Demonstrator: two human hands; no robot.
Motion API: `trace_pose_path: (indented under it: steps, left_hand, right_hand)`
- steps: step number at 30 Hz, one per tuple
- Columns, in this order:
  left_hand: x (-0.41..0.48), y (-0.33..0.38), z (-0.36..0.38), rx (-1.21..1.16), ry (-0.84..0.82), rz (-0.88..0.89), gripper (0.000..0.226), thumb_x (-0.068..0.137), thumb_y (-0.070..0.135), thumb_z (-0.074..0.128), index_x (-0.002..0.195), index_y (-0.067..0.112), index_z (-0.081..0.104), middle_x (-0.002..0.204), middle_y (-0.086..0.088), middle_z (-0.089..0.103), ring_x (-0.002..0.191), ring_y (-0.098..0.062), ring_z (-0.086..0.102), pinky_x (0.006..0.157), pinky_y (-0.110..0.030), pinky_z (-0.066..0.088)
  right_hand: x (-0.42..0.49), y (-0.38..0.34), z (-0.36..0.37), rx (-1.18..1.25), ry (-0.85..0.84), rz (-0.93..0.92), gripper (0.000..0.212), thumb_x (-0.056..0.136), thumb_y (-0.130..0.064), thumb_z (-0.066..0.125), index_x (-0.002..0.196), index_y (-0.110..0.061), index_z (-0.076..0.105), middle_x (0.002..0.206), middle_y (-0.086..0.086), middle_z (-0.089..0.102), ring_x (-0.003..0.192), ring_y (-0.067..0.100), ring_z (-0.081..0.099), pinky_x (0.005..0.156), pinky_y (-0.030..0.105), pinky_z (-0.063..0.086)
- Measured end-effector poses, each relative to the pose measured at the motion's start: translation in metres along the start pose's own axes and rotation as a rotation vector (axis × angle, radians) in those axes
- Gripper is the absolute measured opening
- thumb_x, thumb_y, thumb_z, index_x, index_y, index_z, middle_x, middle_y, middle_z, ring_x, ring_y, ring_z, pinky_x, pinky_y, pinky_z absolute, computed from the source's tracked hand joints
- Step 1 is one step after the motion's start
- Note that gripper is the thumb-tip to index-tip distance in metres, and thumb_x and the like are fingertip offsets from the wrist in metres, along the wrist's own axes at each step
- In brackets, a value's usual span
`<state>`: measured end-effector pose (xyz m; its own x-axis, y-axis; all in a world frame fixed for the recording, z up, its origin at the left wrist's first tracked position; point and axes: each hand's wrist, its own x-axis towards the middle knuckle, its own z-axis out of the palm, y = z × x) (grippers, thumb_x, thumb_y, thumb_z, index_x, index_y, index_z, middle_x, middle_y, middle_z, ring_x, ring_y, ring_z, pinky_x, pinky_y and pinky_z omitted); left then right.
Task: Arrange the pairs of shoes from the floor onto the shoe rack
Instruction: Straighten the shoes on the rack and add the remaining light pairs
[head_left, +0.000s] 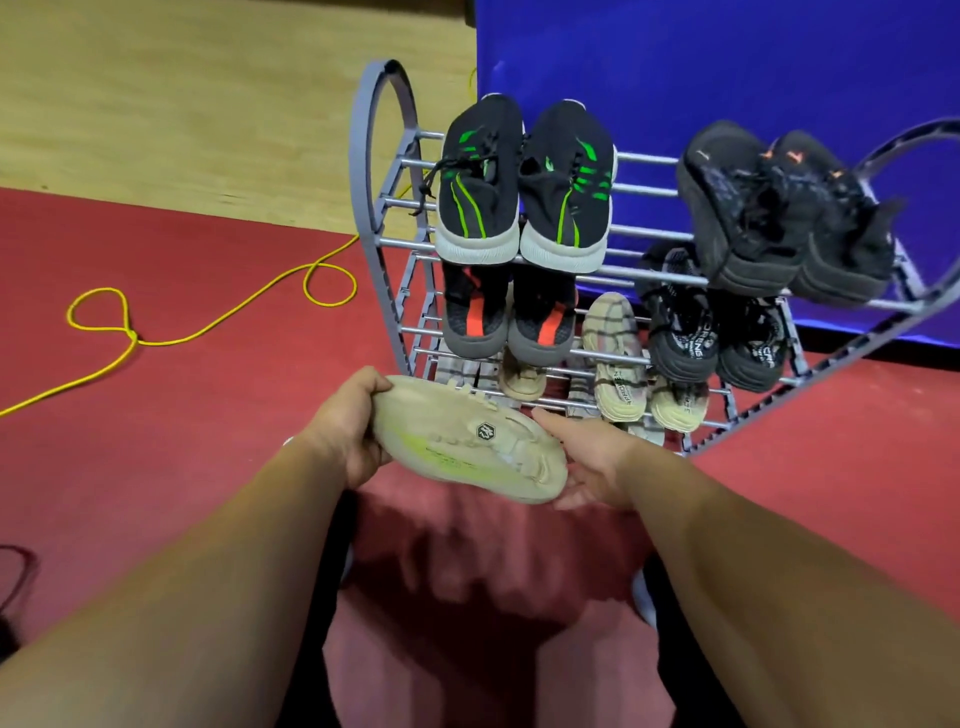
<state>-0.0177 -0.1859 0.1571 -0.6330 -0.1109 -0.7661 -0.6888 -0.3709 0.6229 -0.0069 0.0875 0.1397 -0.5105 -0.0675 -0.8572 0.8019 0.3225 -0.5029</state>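
Observation:
I hold a beige shoe (467, 441) sole-up, low in front of the grey shoe rack (384, 218). My left hand (349, 422) grips one end of it, fingers curled over the edge. My right hand (589, 460) cradles the other end from below, thumb along its side. On the top shelf sit a black-and-green pair (524, 182) and a black pair (779, 213). The middle shelf holds a black-and-red pair (506, 317), a plaid beige shoe (613, 353) and a black lettered pair (717, 332). More beige shoes (675, 402) lie on the lowest shelf.
A yellow cable (208, 327) loops over the red carpet (182, 415) to the left of the rack. A blue panel (727, 62) stands behind the rack, with wooden floor (182, 93) at the far left. My knees fill the bottom of the view.

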Motion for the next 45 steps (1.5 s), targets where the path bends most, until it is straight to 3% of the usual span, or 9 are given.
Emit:
trace_pose_path:
  steps: [5, 11, 18, 23, 26, 30, 34, 38, 45]
  left_hand:
    - [0.015, -0.006, 0.008, -0.015, 0.068, -0.024, 0.015, 0.087, 0.022, 0.055, 0.097, 0.015, 0.063, 0.071, -0.003, 0.068, 0.058, -0.022, 0.067, 0.054, -0.032, 0.059]
    - [0.039, -0.014, 0.022, 0.022, 0.023, -0.055, 0.021, 0.085, 0.005, 0.053, 0.104, -0.001, 0.060, 0.087, -0.014, 0.060, 0.067, -0.028, 0.063, 0.060, -0.034, 0.058]
    - [0.058, -0.022, 0.043, 0.101, -0.085, -0.124, 0.024, 0.086, 0.020, 0.060, 0.109, 0.012, 0.063, 0.108, -0.010, 0.061, 0.091, -0.026, 0.066, 0.074, -0.038, 0.059]
    - [0.086, -0.024, 0.048, 0.048, -0.071, -0.019, 0.034, 0.077, 0.021, 0.068, 0.109, 0.015, 0.060, 0.091, 0.000, 0.061, 0.075, -0.020, 0.073, 0.070, -0.034, 0.059]
    - [0.100, -0.023, 0.051, 0.041, -0.050, 0.004, 0.008, 0.085, 0.019, 0.063, 0.092, 0.015, 0.066, 0.069, 0.005, 0.061, 0.060, -0.015, 0.068, 0.077, -0.036, 0.058]
    - [0.115, -0.027, 0.047, 0.048, -0.070, -0.018, 0.030, 0.084, 0.024, 0.065, 0.112, 0.034, 0.065, 0.090, 0.005, 0.064, 0.081, -0.020, 0.067, 0.092, -0.043, 0.056]
    - [0.135, -0.051, 0.042, -0.029, -0.018, -0.123, 0.014, 0.087, 0.028, 0.063, 0.098, 0.021, 0.068, 0.098, -0.006, 0.065, 0.087, -0.025, 0.066, 0.091, -0.043, 0.059]
    - [0.140, -0.076, 0.057, -0.004, 0.010, -0.156, 0.023, 0.104, 0.028, 0.050, 0.107, 0.014, 0.067, 0.101, -0.008, 0.069, 0.094, -0.024, 0.064, 0.090, -0.039, 0.056]
    - [0.154, -0.085, 0.064, -0.158, 0.151, -0.019, 0.030, 0.100, 0.016, 0.057, 0.128, 0.004, 0.060, 0.114, -0.012, 0.071, 0.099, -0.023, 0.071, 0.065, -0.026, 0.061]
  right_hand:
    - [0.007, -0.002, 0.005, -0.080, -0.062, 0.020, 0.066, 0.086, -0.081, 0.054, 0.109, -0.022, 0.075, 0.091, 0.005, 0.076, 0.083, 0.025, 0.071, 0.077, 0.042, 0.063]
    - [0.022, 0.003, 0.008, -0.225, -0.185, 0.094, 0.060, 0.084, -0.073, 0.065, 0.100, -0.015, 0.065, 0.071, 0.011, 0.061, 0.056, 0.019, 0.054, 0.053, 0.026, 0.041]
    - [0.055, -0.010, 0.020, 0.176, -0.046, -0.038, 0.033, 0.097, -0.040, 0.070, 0.108, -0.008, 0.069, 0.077, 0.010, 0.072, 0.053, 0.017, 0.061, 0.043, 0.023, 0.048]
    - [0.087, -0.030, 0.054, 0.433, -0.061, -0.182, 0.021, 0.105, -0.026, 0.058, 0.118, -0.011, 0.068, 0.096, 0.008, 0.072, 0.072, 0.018, 0.066, 0.052, 0.026, 0.052]
    - [0.106, -0.044, 0.075, 0.534, -0.037, -0.201, 0.019, 0.107, -0.017, 0.053, 0.120, -0.013, 0.068, 0.105, 0.009, 0.071, 0.079, 0.018, 0.067, 0.064, 0.031, 0.055]
    - [0.135, -0.052, 0.087, 0.665, -0.041, -0.203, 0.021, 0.105, -0.006, 0.053, 0.121, -0.004, 0.068, 0.122, 0.016, 0.072, 0.107, 0.029, 0.071, 0.099, 0.043, 0.057]
    - [0.154, -0.049, 0.095, 0.769, -0.110, -0.136, 0.022, 0.098, 0.006, 0.056, 0.116, 0.007, 0.067, 0.108, 0.020, 0.072, 0.096, 0.025, 0.073, 0.086, 0.027, 0.060]
    - [0.157, -0.031, 0.089, 0.700, -0.077, -0.055, 0.013, 0.096, -0.008, 0.060, 0.107, -0.006, 0.067, 0.112, 0.014, 0.066, 0.094, 0.020, 0.068, 0.080, 0.026, 0.057]
    - [0.158, -0.014, 0.027, 0.508, 0.387, -0.122, 0.053, 0.084, -0.055, 0.065, 0.121, -0.017, 0.065, 0.109, 0.010, 0.073, 0.081, 0.021, 0.078, 0.073, 0.040, 0.065]
